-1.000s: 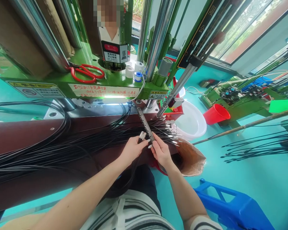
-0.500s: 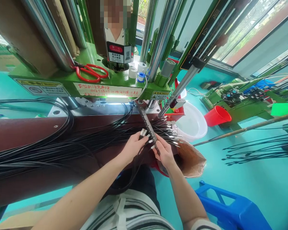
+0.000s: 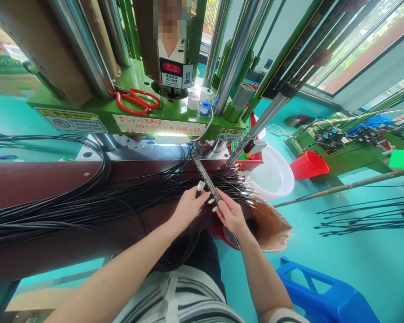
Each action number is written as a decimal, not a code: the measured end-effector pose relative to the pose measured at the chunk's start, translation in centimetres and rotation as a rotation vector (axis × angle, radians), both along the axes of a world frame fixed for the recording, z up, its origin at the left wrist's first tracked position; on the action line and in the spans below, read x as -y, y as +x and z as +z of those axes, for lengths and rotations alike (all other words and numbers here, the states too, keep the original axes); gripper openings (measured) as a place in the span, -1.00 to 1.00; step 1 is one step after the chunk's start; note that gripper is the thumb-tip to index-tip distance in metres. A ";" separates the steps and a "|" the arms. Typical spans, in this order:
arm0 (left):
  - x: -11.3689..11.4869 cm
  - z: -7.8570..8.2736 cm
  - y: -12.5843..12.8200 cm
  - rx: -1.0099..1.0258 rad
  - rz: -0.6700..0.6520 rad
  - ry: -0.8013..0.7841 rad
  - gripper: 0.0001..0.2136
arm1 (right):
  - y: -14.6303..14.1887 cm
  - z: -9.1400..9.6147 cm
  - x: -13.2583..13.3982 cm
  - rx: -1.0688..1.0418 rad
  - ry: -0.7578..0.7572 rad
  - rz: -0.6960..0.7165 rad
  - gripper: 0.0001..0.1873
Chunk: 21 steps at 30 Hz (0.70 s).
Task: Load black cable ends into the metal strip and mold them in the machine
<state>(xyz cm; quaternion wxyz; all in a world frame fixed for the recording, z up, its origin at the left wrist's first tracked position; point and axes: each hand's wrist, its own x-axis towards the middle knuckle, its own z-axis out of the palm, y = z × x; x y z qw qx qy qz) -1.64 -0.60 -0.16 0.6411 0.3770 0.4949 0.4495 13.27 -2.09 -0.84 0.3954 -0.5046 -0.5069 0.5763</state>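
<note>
My left hand (image 3: 189,207) is closed on a few cable plugs (image 3: 200,186) with bright metal ends, their black leads hanging below. Close beside it, my right hand (image 3: 232,214) grips the lower end of a narrow slotted metal bar (image 3: 204,174). The bar slants up and away toward the press. Small metal plugs stick out along its left edge near my fingers, though how they are seated is too small to tell. Under both hands, a thick bundle of black cables (image 3: 121,204) lies across the brown table (image 3: 47,179), its silvery plugs gathered to the right.
Ahead stands a green press (image 3: 111,112) with steel columns. Red-handled scissors (image 3: 138,102) and tape rolls (image 3: 204,107) lie on it. To the right are a white tub (image 3: 272,172), a red bucket (image 3: 309,165), a brown paper bag (image 3: 272,226) and a blue stool (image 3: 326,287).
The whole view has shifted, so the press and the background sit farther right. Both hands keep their holds beside each other, with only slight finger movement.
</note>
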 end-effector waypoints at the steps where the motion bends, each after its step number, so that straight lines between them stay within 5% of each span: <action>1: -0.1 0.0 -0.1 -0.025 0.021 0.047 -0.76 | 0.0 0.2 0.0 -0.028 -0.022 -0.021 -0.51; 7: -0.4 0.4 -0.9 -0.068 0.229 0.121 -0.76 | 0.7 0.9 -0.1 -0.141 -0.061 -0.037 -0.50; 13: -0.3 0.6 -0.6 -0.006 0.067 0.089 -0.78 | 0.8 0.7 -0.1 -0.122 -0.006 0.031 -0.54; 21: -0.3 0.4 -1.0 -0.050 0.114 0.062 -0.76 | 0.7 1.0 -0.1 -0.059 -0.033 0.058 -0.51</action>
